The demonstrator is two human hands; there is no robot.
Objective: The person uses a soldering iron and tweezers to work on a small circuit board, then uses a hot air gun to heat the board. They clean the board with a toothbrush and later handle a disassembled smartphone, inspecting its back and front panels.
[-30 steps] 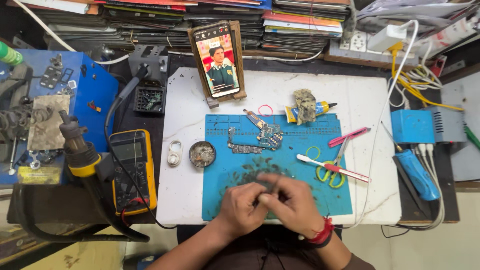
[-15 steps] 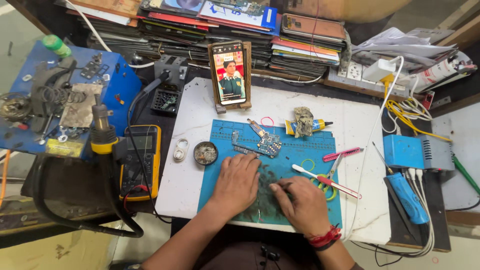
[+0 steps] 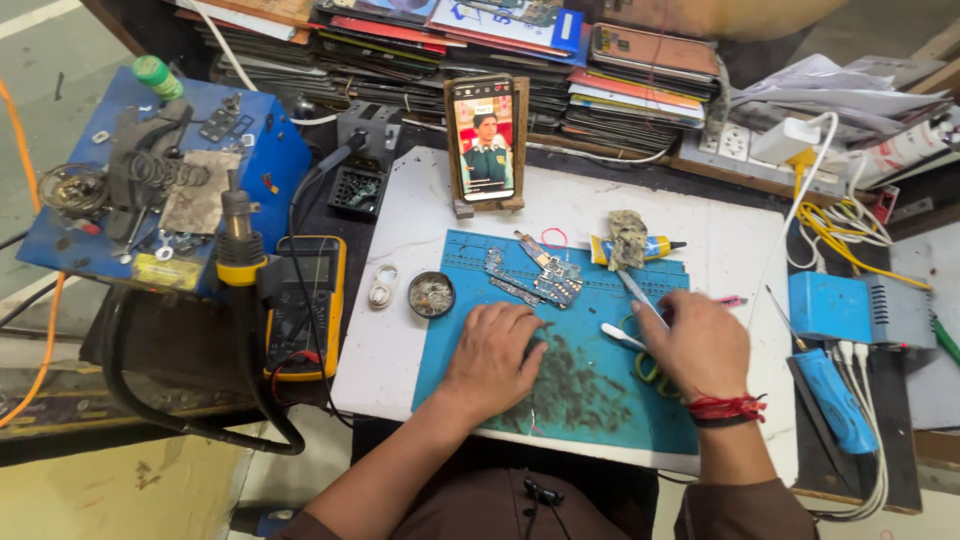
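Right hand (image 3: 703,345) closed around tweezers (image 3: 640,298), tips pointing to 11 o'clock. Left hand (image 3: 493,355) flat, palm down on blue mat (image 3: 600,400), holding nothing. Circuit boards (image 3: 535,275) at 12 o'clock of left hand; small round tin (image 3: 431,294) at 10 o'clock.

The left hand (image 3: 492,355) and forearm are bare. The right hand (image 3: 703,345) carries a red thread band (image 3: 727,408) at the wrist. Brown sleeves cover the upper arms; the lap garment appears brown too.
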